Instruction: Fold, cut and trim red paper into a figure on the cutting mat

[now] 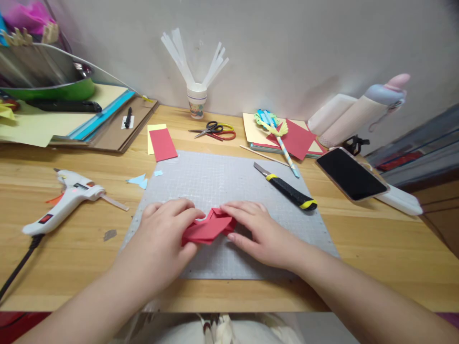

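Observation:
A folded piece of red paper (pixel 210 227) lies on the grey cutting mat (pixel 215 179) near its front edge. My left hand (pixel 163 239) presses on the paper's left end, fingers curled over it. My right hand (pixel 256 229) holds the paper's right end, fingertips pinching the fold. Both hands meet over the paper, which is partly hidden beneath them.
A utility knife (pixel 287 186) lies on the mat's right side. A white glue gun (pixel 64 198) rests at the left. Scissors (pixel 215 130), a cup of glue sticks (pixel 197 98), red and yellow paper sheets (pixel 161 142), a phone (pixel 349 173) and stacked card (pixel 89 117) line the back.

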`<act>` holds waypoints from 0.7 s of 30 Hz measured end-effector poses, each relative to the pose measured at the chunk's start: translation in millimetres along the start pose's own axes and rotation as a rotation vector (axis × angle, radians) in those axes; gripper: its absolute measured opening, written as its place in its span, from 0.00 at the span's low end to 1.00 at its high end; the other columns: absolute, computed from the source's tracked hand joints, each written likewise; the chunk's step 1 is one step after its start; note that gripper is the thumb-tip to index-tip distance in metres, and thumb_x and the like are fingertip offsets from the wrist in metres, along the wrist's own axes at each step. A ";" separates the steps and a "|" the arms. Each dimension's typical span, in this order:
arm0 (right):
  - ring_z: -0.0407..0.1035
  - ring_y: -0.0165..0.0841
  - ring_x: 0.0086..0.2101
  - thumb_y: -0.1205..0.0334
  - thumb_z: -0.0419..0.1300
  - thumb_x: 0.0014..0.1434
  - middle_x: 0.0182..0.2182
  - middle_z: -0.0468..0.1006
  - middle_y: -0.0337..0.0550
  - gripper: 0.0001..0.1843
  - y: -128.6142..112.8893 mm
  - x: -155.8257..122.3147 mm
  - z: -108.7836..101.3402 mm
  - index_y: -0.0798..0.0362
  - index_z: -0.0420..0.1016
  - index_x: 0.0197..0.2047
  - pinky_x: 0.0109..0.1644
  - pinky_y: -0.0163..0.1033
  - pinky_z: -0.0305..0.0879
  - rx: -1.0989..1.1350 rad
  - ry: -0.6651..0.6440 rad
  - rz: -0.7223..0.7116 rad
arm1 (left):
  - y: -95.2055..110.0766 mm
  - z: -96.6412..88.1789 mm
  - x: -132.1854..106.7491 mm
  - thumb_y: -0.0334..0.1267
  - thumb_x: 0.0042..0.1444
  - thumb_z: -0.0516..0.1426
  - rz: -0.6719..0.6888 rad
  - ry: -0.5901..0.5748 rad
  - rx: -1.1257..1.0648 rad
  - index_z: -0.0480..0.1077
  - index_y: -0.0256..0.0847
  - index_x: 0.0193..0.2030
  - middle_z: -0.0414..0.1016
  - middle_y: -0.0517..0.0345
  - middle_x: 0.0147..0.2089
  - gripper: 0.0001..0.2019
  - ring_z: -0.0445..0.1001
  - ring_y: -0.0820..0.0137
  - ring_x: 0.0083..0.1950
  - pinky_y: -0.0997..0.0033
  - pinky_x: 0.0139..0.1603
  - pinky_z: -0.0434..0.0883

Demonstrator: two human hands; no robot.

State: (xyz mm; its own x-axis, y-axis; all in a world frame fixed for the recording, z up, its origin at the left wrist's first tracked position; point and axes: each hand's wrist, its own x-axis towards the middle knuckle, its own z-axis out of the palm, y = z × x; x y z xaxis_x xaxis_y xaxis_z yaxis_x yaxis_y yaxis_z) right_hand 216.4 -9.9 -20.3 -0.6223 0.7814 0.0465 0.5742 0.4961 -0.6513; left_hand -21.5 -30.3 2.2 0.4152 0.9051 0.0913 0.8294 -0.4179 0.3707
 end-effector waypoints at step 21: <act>0.68 0.33 0.35 0.60 0.55 0.65 0.30 0.75 0.39 0.16 4.7 47.9 16.0 0.51 0.69 0.24 0.42 0.42 0.56 -0.053 0.148 0.187 | -15.0 21.3 -1.3 0.42 0.61 0.52 -0.305 0.133 -0.019 0.61 0.42 0.60 0.78 0.51 0.43 0.21 0.76 0.58 0.39 0.58 0.39 0.71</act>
State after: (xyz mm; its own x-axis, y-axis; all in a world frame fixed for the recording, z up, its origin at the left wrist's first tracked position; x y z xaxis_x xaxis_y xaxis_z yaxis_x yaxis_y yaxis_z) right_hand 180.8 23.7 -33.2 -0.4200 0.9066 0.0421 0.7017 0.3538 -0.6184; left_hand -26.6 -26.9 -23.2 0.0952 0.9911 0.0930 0.9003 -0.1256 0.4168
